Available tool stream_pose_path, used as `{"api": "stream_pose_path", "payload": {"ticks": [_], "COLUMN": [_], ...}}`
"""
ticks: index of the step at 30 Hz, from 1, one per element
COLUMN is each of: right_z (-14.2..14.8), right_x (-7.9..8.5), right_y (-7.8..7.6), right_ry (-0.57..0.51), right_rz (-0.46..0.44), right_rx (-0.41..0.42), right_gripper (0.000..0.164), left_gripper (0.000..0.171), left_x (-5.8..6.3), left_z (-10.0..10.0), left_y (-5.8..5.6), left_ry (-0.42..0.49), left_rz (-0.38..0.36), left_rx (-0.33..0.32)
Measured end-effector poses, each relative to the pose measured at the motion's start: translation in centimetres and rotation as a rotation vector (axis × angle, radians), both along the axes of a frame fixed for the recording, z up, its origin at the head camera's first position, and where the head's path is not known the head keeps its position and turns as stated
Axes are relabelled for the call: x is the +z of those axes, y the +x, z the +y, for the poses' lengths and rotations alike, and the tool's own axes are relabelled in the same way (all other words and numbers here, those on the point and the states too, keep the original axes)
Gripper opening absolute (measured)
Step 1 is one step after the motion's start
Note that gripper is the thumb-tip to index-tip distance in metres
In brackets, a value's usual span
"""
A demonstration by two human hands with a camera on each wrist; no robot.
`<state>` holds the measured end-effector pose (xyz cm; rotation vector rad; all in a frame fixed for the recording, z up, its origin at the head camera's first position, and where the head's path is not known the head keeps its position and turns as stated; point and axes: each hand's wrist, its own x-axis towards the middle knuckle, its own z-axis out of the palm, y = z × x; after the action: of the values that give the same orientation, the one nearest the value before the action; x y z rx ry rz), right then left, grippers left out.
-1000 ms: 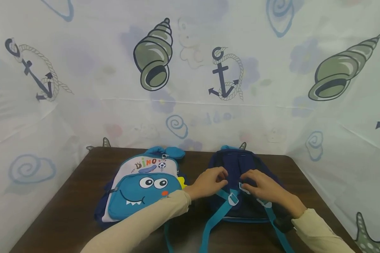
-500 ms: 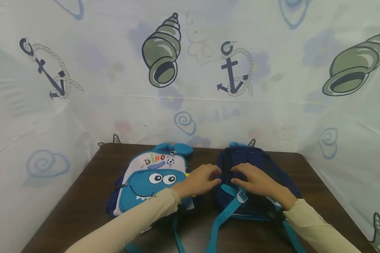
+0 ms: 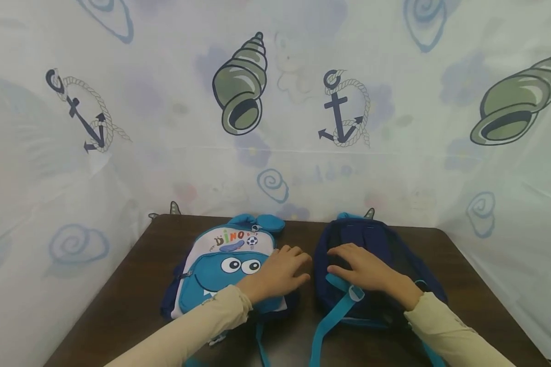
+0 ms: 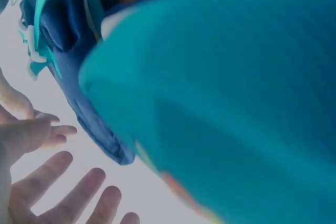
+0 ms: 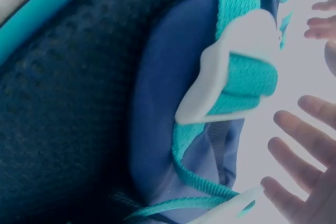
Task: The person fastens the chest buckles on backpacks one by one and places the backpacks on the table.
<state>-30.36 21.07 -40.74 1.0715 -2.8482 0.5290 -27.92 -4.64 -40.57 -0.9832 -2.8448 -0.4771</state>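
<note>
Two children's backpacks lie side by side. The left one is a dinosaur backpack (image 3: 206, 278), with a blue face pocket and a white top printed "DINO". My left hand (image 3: 275, 272) is over its right edge, fingers spread and nothing in them. The navy backpack (image 3: 367, 239) lies with its back panel and straps up. Over that panel is my right hand (image 3: 367, 270), fingers loosely extended and holding nothing. Beside its thumb is a turquoise strap (image 3: 332, 316) with a white buckle (image 5: 231, 72). The left wrist view shows the blue pocket (image 4: 220, 93) blurred and close.
Both bags lie on a dark brown table (image 3: 124, 285). A white cloth (image 3: 298, 173) printed with shells and anchors hangs behind and at both sides. Loose strap ends (image 3: 261, 346) trail toward the table's front.
My hands have drawn apart from the navy backpack's buckles, the left moving over the dinosaur backpack. Their fingers have straightened, and the head view has shifted slightly.
</note>
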Motion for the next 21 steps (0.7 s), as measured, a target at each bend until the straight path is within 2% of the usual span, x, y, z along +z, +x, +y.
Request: {"api": "stream_pose_path", "payload": {"ticks": [5, 9, 14, 21], "right_z": [-0.8, -1.1, -1.5, -2.2], "right_x": [0.2, 0.2, 0.3, 0.3], "right_y": [0.3, 0.6, 0.8, 0.9], "right_ry": [0.038, 0.052, 0.040, 0.053], "right_rz": [0.035, 0.049, 0.048, 0.008], "right_rx": [-0.010, -0.018, -0.018, -0.018], "right_gripper": [0.060, 0.065, 0.067, 0.068], "left_gripper": [0.042, 0.052, 0.060, 0.068], "left_x": [0.2, 0.4, 0.7, 0.4], "left_z": [-0.8, -1.2, -1.8, -3.1], "left_y": [0.3, 0.4, 0.6, 0.9], "left_ry": [-0.103, -0.134, -0.126, -0.169], "left_rz": [0.062, 0.033, -0.018, -0.027], "left_rx": [0.015, 0.044, 0.082, 0.097]}}
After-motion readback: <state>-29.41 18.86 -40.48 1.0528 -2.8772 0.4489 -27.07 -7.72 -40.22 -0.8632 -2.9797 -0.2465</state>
